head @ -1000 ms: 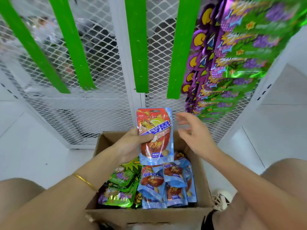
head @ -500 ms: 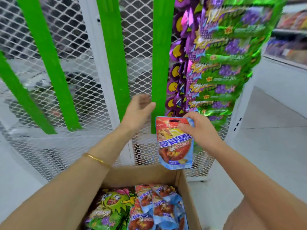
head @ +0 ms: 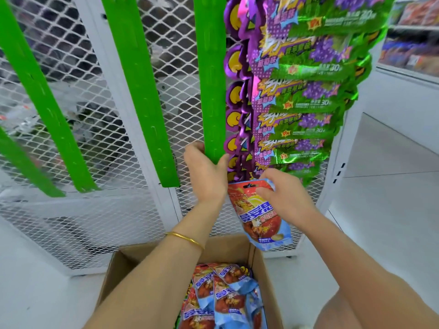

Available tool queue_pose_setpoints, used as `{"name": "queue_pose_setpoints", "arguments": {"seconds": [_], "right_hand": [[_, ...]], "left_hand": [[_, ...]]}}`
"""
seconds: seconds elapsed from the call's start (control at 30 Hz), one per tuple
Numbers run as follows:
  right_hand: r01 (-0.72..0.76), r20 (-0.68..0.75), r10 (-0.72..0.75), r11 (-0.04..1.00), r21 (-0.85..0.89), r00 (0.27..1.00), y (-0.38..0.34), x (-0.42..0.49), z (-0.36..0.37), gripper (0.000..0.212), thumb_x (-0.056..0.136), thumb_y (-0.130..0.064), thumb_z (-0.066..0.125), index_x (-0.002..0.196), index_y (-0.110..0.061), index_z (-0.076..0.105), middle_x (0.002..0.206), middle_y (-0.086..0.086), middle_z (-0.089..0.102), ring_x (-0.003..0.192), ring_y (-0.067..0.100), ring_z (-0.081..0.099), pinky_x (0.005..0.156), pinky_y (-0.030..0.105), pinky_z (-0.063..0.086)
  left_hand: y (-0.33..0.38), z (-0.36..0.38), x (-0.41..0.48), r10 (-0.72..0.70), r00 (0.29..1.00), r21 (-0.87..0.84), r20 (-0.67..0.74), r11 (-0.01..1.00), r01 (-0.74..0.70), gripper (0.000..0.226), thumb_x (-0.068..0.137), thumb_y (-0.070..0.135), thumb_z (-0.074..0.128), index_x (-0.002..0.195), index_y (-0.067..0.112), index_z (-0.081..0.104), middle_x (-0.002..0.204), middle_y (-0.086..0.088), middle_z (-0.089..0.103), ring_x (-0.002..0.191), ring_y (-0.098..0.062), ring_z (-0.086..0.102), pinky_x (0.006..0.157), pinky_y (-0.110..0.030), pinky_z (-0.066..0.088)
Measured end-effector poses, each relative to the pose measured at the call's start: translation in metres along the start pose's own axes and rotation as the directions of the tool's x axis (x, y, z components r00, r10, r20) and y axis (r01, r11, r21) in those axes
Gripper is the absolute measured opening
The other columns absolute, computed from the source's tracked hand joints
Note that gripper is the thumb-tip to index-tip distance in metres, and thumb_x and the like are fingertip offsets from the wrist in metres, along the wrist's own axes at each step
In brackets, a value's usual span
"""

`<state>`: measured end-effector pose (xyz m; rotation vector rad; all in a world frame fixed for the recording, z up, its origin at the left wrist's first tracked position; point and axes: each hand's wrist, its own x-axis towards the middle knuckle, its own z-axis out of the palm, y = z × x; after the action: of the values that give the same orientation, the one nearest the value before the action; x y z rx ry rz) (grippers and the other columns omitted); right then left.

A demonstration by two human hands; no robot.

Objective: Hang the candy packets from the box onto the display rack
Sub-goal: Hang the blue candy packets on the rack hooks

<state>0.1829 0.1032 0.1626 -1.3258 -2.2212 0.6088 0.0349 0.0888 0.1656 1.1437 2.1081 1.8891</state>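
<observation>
Candy packet [head: 259, 217], red and blue, hangs slightly tilted from the fingertips of the right hand [head: 285, 193], which pinch its top corner at 5 o'clock from the lower end of the green strip [head: 210, 79]; the wrist arches above it and the forearm runs back toward 5 o'clock. The left hand [head: 206, 172] curls fingers and thumb round the strip's lower end, its forearm dropping toward 7 o'clock over the open box [head: 257, 257] of packets.

The box [head: 123, 269] stands before the mesh rack [head: 95, 222], with loose packets [head: 225, 295] inside it. Above the box, the left hand [head: 206, 172] grips the lower end of a hanging strip [head: 210, 79]. Just right of it, the right hand [head: 287, 198] holds a single packet [head: 259, 222] below the hung packets [head: 301, 91].
</observation>
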Motion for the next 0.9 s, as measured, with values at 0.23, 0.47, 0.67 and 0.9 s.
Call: {"name": "queue_pose_setpoints", "arguments": {"seconds": [0.23,0.47,0.67,0.9], "right_hand": [[0.054,0.062,-0.076,0.95,0.307,0.995,-0.008,-0.007,-0.007,0.008,0.089,-0.016,0.059,0.089,-0.022,0.055,0.084,-0.007,0.058,0.073,0.015,0.057,0.065,0.031,0.044],[0.142,0.039,-0.162,0.939,0.312,0.986,-0.035,-0.007,0.023,0.008,0.088,-0.019,0.061,0.088,-0.016,0.053,0.079,-0.002,0.057,0.073,0.016,0.054,0.063,0.028,0.04],[0.199,-0.089,-0.184,0.958,0.206,0.979,-0.045,-0.007,0.035,0.012,0.09,-0.023,0.057,0.094,-0.016,0.048,0.065,-0.007,0.047,0.056,0.009,0.042,0.056,0.032,0.033],[0.192,-0.094,-0.178,0.963,0.187,0.98,-0.045,-0.006,0.039,0.017,0.092,-0.021,0.054,0.101,-0.008,0.047,0.059,-0.009,0.04,0.049,0.003,0.034,0.048,0.025,0.025]], "left_hand": [[-0.024,-0.044,0.003,-0.055,0.92,0.016,0.388,0.998,0.053,0.041,0.086,0.035,0.062,0.082,-0.005,0.055,0.065,-0.016,0.049,0.062,-0.018,0.04,0.057,-0.034,0.033],[-0.017,-0.074,0.002,-0.245,0.753,0.07,0.611,0.964,0.257,0.034,0.087,0.034,0.061,0.068,0.011,0.044,0.063,-0.006,0.051,0.058,-0.014,0.049,0.056,-0.024,0.04],[-0.009,-0.076,0.002,-0.245,0.739,0.02,0.627,0.954,0.3,0.033,0.085,0.026,0.065,0.093,-0.005,0.057,0.077,-0.008,0.062,0.065,-0.014,0.056,0.06,-0.023,0.043],[-0.006,-0.071,-0.003,-0.198,0.774,-0.081,0.601,0.949,0.306,0.018,0.087,0.015,0.063,0.095,0.0,0.063,0.078,-0.01,0.07,0.061,-0.011,0.063,0.056,-0.02,0.05]]}}
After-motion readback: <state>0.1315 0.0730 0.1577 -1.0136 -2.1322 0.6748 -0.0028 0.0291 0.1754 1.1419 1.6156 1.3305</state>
